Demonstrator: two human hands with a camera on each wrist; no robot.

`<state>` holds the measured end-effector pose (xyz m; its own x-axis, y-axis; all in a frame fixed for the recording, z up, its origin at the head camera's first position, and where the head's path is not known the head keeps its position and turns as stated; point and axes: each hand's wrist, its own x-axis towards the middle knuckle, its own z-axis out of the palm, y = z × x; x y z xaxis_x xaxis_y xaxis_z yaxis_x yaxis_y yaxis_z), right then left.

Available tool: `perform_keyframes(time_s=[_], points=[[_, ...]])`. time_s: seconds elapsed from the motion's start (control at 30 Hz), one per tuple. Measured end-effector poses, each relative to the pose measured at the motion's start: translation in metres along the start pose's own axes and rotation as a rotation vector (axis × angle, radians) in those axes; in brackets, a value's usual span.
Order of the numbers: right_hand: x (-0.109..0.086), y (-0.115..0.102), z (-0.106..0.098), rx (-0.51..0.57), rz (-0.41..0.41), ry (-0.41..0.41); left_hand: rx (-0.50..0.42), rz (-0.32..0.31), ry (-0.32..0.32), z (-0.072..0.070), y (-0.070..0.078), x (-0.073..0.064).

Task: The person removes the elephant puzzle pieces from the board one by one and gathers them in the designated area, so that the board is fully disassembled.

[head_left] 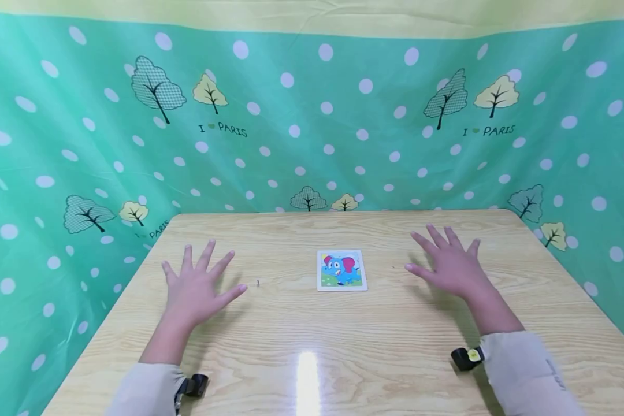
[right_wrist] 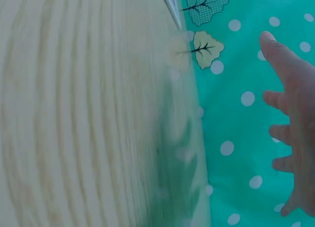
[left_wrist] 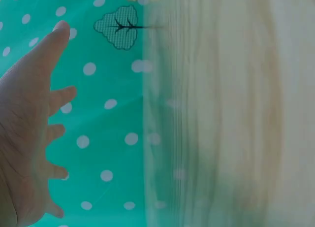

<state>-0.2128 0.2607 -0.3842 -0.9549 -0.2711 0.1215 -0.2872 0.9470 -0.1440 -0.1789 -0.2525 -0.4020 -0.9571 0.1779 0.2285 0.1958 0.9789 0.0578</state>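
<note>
A small square picture board (head_left: 342,270) with a white border lies flat on the wooden table (head_left: 270,341); it shows a blue elephant with pink ears. To its left, my left hand (head_left: 193,293) is held above the tabletop with fingers spread wide and nothing in it. My right hand (head_left: 452,266) hovers on the other side, also spread and holding nothing. In the left wrist view the left hand (left_wrist: 24,123) has its fingers apart. The right wrist view shows the right hand (right_wrist: 300,118) likewise, and a sliver of the board (right_wrist: 171,8) at the top.
A green curtain (head_left: 312,121) with white dots and printed trees hangs behind the table and along both sides. A tiny dark speck (head_left: 257,283) lies between the left hand and the board. Bright light reflects off the front of the tabletop. Small black cameras (head_left: 466,358) sit at both wrists.
</note>
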Motion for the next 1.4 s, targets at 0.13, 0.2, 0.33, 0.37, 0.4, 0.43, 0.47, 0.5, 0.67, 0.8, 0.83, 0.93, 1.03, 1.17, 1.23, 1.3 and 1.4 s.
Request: perform_keyframes(time_s=[0.13,0.2,0.33,0.37,0.4,0.43,0.47,0.5,0.67,0.8,0.83,0.93,1.03,1.17,1.23,1.3,1.4], points=[[0.002,-0.003,0.002,0.027,-0.011,0.013,-0.039,-0.005,-0.008,0.002,0.009,0.002],[0.002,-0.004,0.003,0.043,-0.011,0.014,-0.073,-0.003,-0.012,0.003,0.014,0.004],[0.003,-0.008,0.004,0.080,-0.014,0.009,-0.165,0.012,-0.012,0.004,0.022,0.007],[0.003,-0.009,0.005,0.089,-0.015,0.009,-0.187,0.016,-0.011,0.005,0.024,0.007],[0.003,-0.010,0.005,0.102,-0.018,0.011,-0.209,0.020,-0.007,0.006,0.025,0.008],[0.004,-0.012,0.005,0.116,-0.024,0.014,-0.228,0.023,-0.005,0.006,0.027,0.008],[0.005,-0.013,0.006,0.126,-0.028,0.017,-0.245,0.027,-0.004,0.007,0.029,0.009],[0.005,-0.015,0.007,0.135,-0.033,0.020,-0.266,0.030,-0.001,0.008,0.030,0.010],[0.010,-0.022,0.009,0.179,-0.064,0.036,-0.389,0.052,0.003,0.010,0.041,0.014],[0.015,-0.027,0.012,0.229,-0.090,0.051,-0.453,0.072,0.014,0.012,0.049,0.019],[0.017,-0.028,0.013,0.243,-0.095,0.051,-0.464,0.075,0.017,0.012,0.051,0.021],[0.021,-0.032,0.016,0.273,-0.105,0.050,-0.498,0.085,0.016,0.014,0.057,0.025],[0.024,-0.035,0.019,0.299,-0.109,0.039,-0.537,0.086,0.003,0.015,0.063,0.027],[0.028,-0.036,0.022,0.325,-0.112,0.013,-0.587,0.095,-0.028,0.018,0.072,0.032],[0.030,-0.036,0.023,0.332,-0.114,-0.002,-0.621,0.100,-0.045,0.018,0.077,0.034],[0.033,-0.037,0.024,0.341,-0.114,-0.012,-0.650,0.101,-0.060,0.019,0.081,0.037],[0.036,-0.037,0.023,0.359,-0.126,-0.024,-0.682,0.101,-0.076,0.020,0.085,0.040]])
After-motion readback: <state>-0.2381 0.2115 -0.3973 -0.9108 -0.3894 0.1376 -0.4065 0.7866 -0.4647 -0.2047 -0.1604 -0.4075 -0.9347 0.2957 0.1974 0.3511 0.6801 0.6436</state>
